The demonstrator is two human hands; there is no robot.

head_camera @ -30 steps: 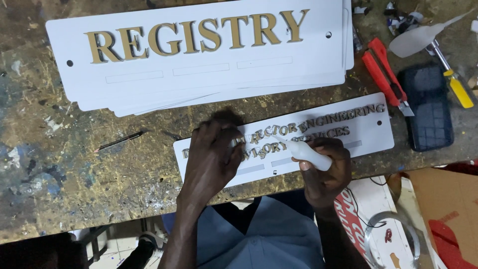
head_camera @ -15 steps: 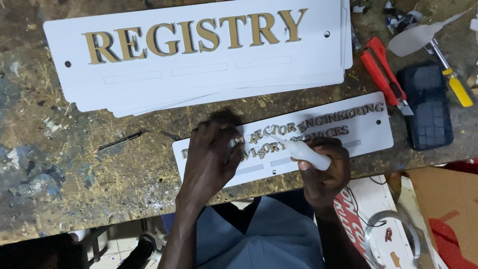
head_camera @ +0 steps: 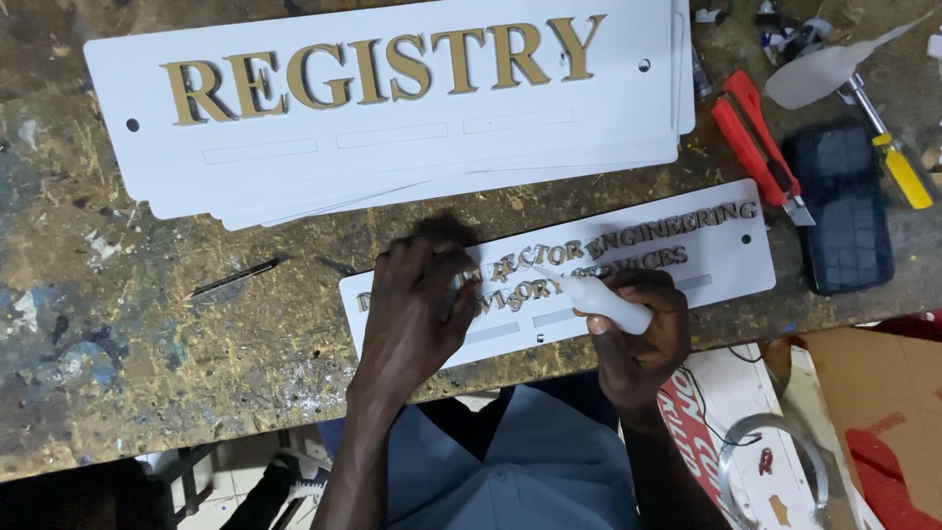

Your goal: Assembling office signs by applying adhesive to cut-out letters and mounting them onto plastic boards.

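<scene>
Small sign: a long white plastic sign with small gold raised letters [head_camera: 628,257] is laid flat near the front edge of the table, tilted a little, its right end higher in the picture.
Left hand: the left hand [head_camera: 417,309] is pressed down on the left part of the small sign, fingers bent and close together over the letters.
Right hand: the right hand [head_camera: 643,334] is closed around a small white squeeze tube [head_camera: 599,297]; its thin tip is pointed at the letters in the middle of the sign.
Big signs: a stack of large white boards with big gold letters [head_camera: 392,108] is seen just behind the small sign.
Table: a worn, paint-marked wooden table [head_camera: 147,324] is under it all.
Tools: a red box cutter [head_camera: 756,142], a dark flat phone case [head_camera: 842,206] and a yellow-handled screwdriver [head_camera: 888,157] are laid at the right.
</scene>
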